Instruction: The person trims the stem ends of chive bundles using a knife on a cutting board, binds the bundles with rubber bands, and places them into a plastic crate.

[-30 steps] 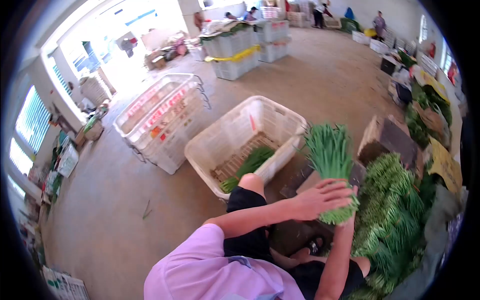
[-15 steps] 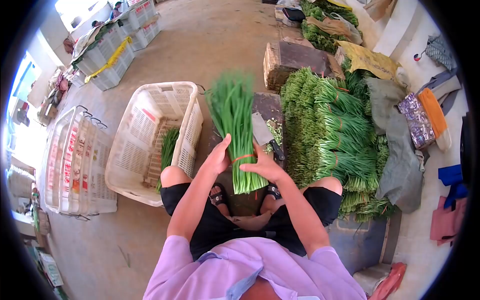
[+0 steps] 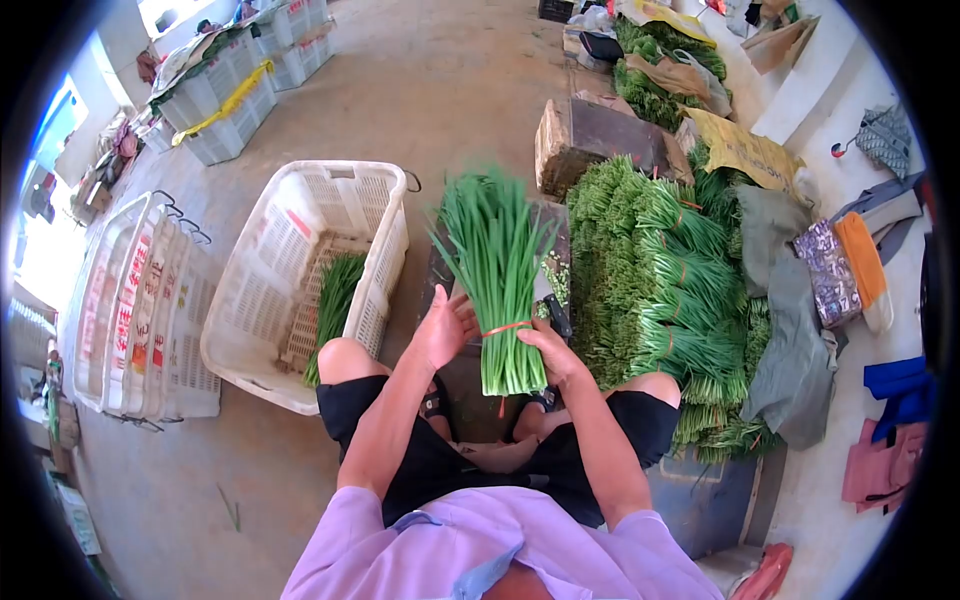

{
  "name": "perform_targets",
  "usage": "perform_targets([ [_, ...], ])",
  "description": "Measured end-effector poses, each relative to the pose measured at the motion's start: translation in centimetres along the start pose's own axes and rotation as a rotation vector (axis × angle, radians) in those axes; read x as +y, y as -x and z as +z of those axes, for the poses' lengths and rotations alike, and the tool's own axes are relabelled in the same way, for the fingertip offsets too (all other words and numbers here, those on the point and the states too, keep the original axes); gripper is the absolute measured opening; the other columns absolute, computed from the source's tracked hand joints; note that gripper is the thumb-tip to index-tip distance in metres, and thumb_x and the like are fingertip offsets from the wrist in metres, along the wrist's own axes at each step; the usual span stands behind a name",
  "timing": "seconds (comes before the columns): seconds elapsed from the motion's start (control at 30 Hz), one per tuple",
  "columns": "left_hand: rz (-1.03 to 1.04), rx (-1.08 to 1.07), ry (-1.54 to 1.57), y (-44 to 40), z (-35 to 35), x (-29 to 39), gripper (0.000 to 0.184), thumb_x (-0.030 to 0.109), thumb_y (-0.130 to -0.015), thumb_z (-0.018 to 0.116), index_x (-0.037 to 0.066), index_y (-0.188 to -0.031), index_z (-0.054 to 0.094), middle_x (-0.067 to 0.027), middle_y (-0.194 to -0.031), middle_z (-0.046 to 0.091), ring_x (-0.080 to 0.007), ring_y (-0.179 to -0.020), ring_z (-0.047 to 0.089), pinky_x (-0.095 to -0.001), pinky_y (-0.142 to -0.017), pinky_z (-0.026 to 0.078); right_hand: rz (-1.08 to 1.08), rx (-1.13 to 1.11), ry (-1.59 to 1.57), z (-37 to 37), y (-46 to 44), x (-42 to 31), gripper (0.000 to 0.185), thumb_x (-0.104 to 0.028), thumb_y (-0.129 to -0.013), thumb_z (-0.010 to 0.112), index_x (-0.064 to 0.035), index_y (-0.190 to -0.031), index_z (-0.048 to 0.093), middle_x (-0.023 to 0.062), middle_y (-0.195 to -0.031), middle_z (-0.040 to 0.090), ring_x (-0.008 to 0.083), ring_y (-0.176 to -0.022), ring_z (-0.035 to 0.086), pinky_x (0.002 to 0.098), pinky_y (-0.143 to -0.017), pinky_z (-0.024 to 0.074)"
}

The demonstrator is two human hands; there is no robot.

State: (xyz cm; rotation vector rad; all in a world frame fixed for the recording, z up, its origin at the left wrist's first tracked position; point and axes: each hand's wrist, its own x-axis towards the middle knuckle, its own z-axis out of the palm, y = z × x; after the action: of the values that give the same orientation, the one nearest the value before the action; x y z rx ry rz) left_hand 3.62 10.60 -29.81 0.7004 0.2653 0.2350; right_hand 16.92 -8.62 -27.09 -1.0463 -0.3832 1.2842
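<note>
A bunch of green chives (image 3: 500, 270) stands nearly upright in front of me, leaf tips away and pale cut ends toward me, with an orange band around its lower part. My right hand (image 3: 552, 352) grips it at the band from the right. My left hand (image 3: 443, 328) is just left of the bunch, its fingers apart and holding nothing. Behind the chives is a dark board (image 3: 440, 285) with small green trimmings (image 3: 557, 272). A knife's black handle (image 3: 558, 318) shows there, while the bunch hides most of its blade.
To my left stands a white plastic crate (image 3: 392, 250) with loose chives (image 3: 340, 300) inside, beside stacked crates (image 3: 150, 310). At right lies a large pile of banded chives (image 3: 680, 290), next to a grey cloth (image 3: 795, 340). A box (image 3: 610, 140) sits beyond the board.
My left hand has let go of the bunch and opened beside it. The bunch has shifted slightly right in my right hand, and its leaves have spread wider.
</note>
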Motion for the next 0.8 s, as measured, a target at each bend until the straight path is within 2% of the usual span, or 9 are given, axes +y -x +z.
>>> perform_targets([
  [0.1, -0.263, 0.109, 0.256, -1.5, -2.4, -2.0, 0.113, 0.084, -0.085, 0.044, 0.001, -0.158, 0.02, -0.0207, -0.16, 0.031, -0.0354, -0.145, 0.036, -0.0514, -0.119, 0.027, 0.05, -0.071, -0.188, -0.2, 0.0, 0.2, 0.055, -0.029, -0.091, 0.064, 0.0037, -0.134, 0.053, 0.0155, -0.12, 0.068, 0.0253, -0.103, 0.07, 0.041, -0.093, 0.058],
  [0.2, -0.06, -0.142, 0.279, -0.9, 1.7, -0.4, 0.105, 0.082, -0.088, 0.039, 0.003, -0.156, 0.028, -0.0191, -0.158, 0.036, -0.0363, -0.143, 0.038, -0.0527, -0.119, 0.028, 0.133, 0.081, -0.246, -0.3, 0.3, 1.9, 0.056, -0.033, -0.091, 0.063, 0.0017, -0.135, 0.055, 0.0156, -0.123, 0.067, 0.0255, -0.105, 0.07, 0.0371, -0.096, 0.0557],
  [0.27, -0.072, -0.052, 0.387, -0.6, 2.1, -0.4, 0.092, 0.077, -0.093, 0.04, 0.005, -0.15, 0.04, -0.017, -0.151, 0.047, -0.0366, -0.136, 0.047, -0.0533, -0.117, 0.034, 0.164, 0.08, -0.189, -0.4, 0.3, 1.4, 0.052, -0.035, -0.092, 0.064, 0.0008, -0.13, 0.061, 0.0132, -0.116, 0.07, 0.0209, -0.101, 0.069, 0.0336, -0.092, 0.0551],
  [0.33, 0.024, 0.083, 0.302, -0.8, 1.4, -1.1, 0.08, 0.069, -0.096, 0.046, 0.006, -0.146, 0.047, -0.0157, -0.144, 0.055, -0.0341, -0.128, 0.056, -0.053, -0.112, 0.041, 0.083, 0.233, 0.695, -0.2, -0.6, -0.9, 0.045, -0.032, -0.093, 0.068, 0.002, -0.122, 0.066, 0.0097, -0.106, 0.071, 0.0156, -0.091, 0.066, 0.0319, -0.083, 0.0537],
  [0.37, 0.017, 0.127, 0.333, -0.9, 0.7, -1.1, 0.071, 0.061, -0.099, 0.048, 0.006, -0.143, 0.051, -0.0146, -0.139, 0.06, -0.0315, -0.121, 0.062, -0.0513, -0.109, 0.045, -0.174, 0.352, 0.746, 0.4, -0.5, -1.0, 0.031, -0.025, -0.094, 0.069, 0.0031, -0.107, 0.07, 0.0029, -0.092, 0.069, 0.0086, -0.079, 0.061, 0.0267, -0.071, 0.0502],
  [0.4, 0.013, 0.125, 0.335, -0.8, 0.5, -1.1, 0.071, 0.061, -0.099, 0.048, 0.006, -0.143, 0.051, -0.0146, -0.139, 0.06, -0.0315, -0.121, 0.062, -0.0513, -0.109, 0.045, -0.214, 0.459, 0.787, 0.7, -1.0, -1.8, 0.021, -0.018, -0.09, 0.074, 0.0018, -0.098, 0.07, 0.0052, -0.084, 0.07, 0.0101, -0.076, 0.063, 0.0281, -0.07, 0.0523],
  [0.53, -0.033, 0.143, 0.38, -1.1, 0.4, -1.6, 0.062, 0.056, -0.101, 0.049, 0.008, -0.14, 0.053, -0.0136, -0.135, 0.062, -0.0291, -0.121, 0.061, -0.049, -0.106, 0.048, -0.54, 0.239, 1.018, 7.0, -2.1, -3.0, 0.02, -0.016, -0.089, 0.072, 0.0003, -0.1, 0.068, 0.0103, -0.082, 0.068, 0.0177, -0.072, 0.066, 0.033, -0.069, 0.0533],
  [0.7, -0.025, 0.253, 0.338, -0.2, 0.5, -1.6, 0.054, 0.051, -0.103, 0.048, 0.008, -0.135, 0.055, -0.0136, -0.127, 0.064, -0.0294, -0.115, 0.063, -0.0484, -0.101, 0.05, -0.663, 0.31, 1.486, 8.5, -5.3, -0.4, 0.026, -0.03, -0.086, 0.075, -0.0051, -0.085, 0.066, 0.0139, -0.08, 0.061, 0.0351, -0.083, 0.064, 0.0432, -0.07, 0.0532],
  [0.8, 0.032, 0.286, 0.319, 0.2, 0.8, -1.4, 0.054, 0.048, -0.104, 0.047, 0.007, -0.138, 0.053, -0.0157, -0.13, 0.063, -0.0305, -0.115, 0.063, -0.0499, -0.1, 0.051, -0.734, 0.009, 1.438, 8.5, -3.3, 0.0, 0.023, -0.026, -0.087, 0.075, -0.0043, -0.085, 0.067, 0.0087, -0.079, 0.064, 0.0262, -0.079, 0.066, 0.0376, -0.07, 0.0538],
])
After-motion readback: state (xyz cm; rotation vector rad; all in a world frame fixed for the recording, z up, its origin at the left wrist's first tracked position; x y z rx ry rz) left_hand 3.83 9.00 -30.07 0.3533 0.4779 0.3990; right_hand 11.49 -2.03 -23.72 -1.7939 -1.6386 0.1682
